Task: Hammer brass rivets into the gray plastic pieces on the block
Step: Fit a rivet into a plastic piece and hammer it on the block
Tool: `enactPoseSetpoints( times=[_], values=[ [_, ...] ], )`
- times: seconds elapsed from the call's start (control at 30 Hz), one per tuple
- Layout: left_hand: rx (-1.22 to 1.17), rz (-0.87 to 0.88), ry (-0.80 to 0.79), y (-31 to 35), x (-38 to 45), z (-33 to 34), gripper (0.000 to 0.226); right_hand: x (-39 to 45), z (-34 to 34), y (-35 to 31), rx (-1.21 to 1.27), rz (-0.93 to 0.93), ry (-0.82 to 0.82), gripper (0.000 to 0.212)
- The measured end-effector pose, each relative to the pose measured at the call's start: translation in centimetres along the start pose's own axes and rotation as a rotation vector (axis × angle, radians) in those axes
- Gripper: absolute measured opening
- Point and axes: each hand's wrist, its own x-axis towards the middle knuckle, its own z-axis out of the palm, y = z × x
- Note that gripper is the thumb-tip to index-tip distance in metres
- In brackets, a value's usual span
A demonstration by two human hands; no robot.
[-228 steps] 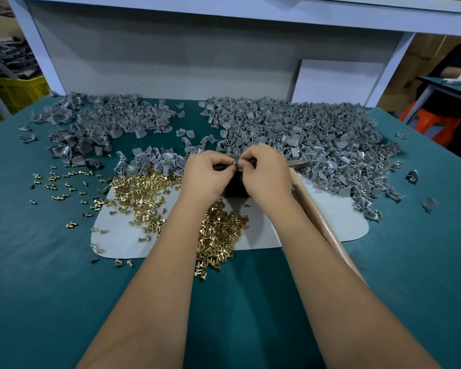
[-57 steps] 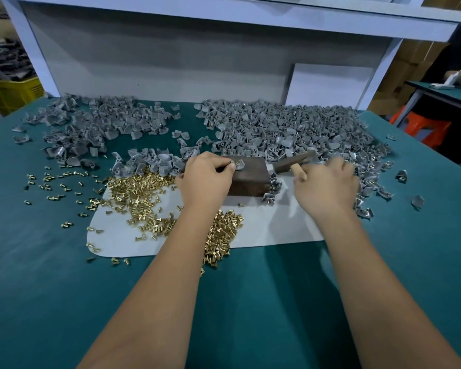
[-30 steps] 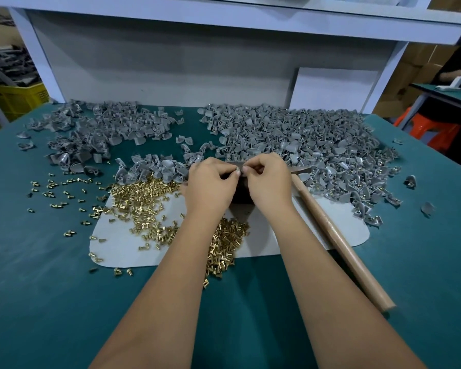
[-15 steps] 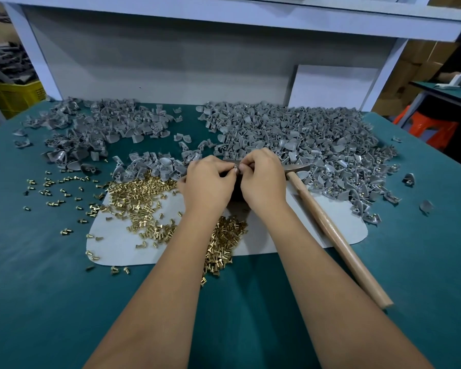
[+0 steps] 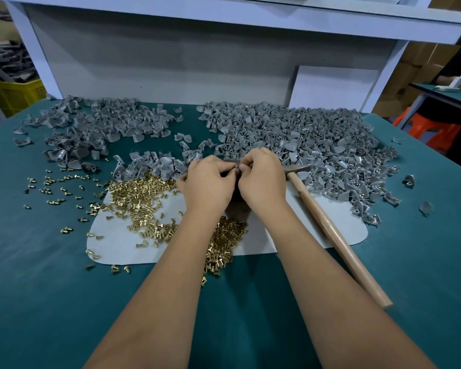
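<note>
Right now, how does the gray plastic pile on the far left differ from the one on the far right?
The left gray pile is thinner and broken up, with teal table showing between its clumps; the right gray pile is larger and densely packed. The left pile sits clear of the hammer; the right pile runs up beside the hammer's head. Brass shows among the right pile's near pieces, not visibly in the left. Both hold similar gray curved pieces.

Shiny brass rivets (image 5: 141,206), matt gray plastic pieces (image 5: 290,137), smooth pale wooden hammer handle (image 5: 333,235), teal felt-like tabletop (image 5: 37,288).
</note>
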Motion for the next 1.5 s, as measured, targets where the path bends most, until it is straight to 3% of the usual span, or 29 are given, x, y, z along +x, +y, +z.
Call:
enactPoseSetpoints(
  times=[0.23, 0.4, 0.53, 0.63, 0.7, 0.77, 0.83, 0.93, 1.13, 1.27, 1.37, 1.5],
  values=[
    [0.0, 0.004, -0.002, -0.2, 0.1, -0.1, 0.018, 0.5, -0.3, -0.7, 0.013, 0.133, -0.059, 0.011],
    [-0.003, -0.005, -0.005, 0.0, -0.2, 0.0, 0.018, 0.2, -0.3, -0.2, 0.008, 0.07, -0.045, 0.009],
    [-0.012, 0.002, -0.001, -0.1, -0.1, -0.2, 0.017, -0.2, -1.6, 0.6, 0.191, 0.051, -0.124, 0.012],
    [-0.032, -0.006, -0.002, -0.2, -0.1, -0.2, 0.016, -0.9, -3.4, 1.4, 0.27, 0.107, -0.051, 0.024],
    [-0.055, -0.013, -0.003, -0.1, -0.3, -0.1, 0.017, -1.7, -4.8, 2.5, 0.078, 0.15, 0.081, 0.025],
    [-0.063, -0.003, -0.005, -0.1, -0.4, -0.2, 0.017, -2.7, -6.3, 4.2, -0.275, 0.196, 0.137, 0.022],
    [-0.07, 0.013, -0.007, 0.0, -0.5, -0.3, 0.017, -3.8, -7.2, 5.4, -0.494, 0.305, 0.001, 0.03],
    [-0.081, 0.017, -0.012, 0.1, -0.6, -0.5, 0.016, -4.6, -7.0, 5.8, -0.593, 0.365, -0.214, 0.037],
    [-0.079, 0.004, -0.03, 0.4, -0.6, -0.6, 0.012, -4.2, -6.8, 5.6, -0.45, 0.363, -0.157, 0.036],
    [-0.082, -0.013, -0.032, 0.5, -0.6, -0.7, 0.007, -4.0, -7.2, 4.3, -0.547, 0.258, 0.025, 0.031],
    [-0.057, 0.004, -0.041, 0.5, -0.6, -0.6, 0.01, -3.9, -7.7, 3.6, -0.426, 0.17, 0.133, 0.023],
    [-0.044, 0.026, -0.033, 0.5, -0.7, -0.4, 0.013, -4.2, -9.1, 2.2, -0.14, 0.07, 0.023, 0.021]
  ],
)
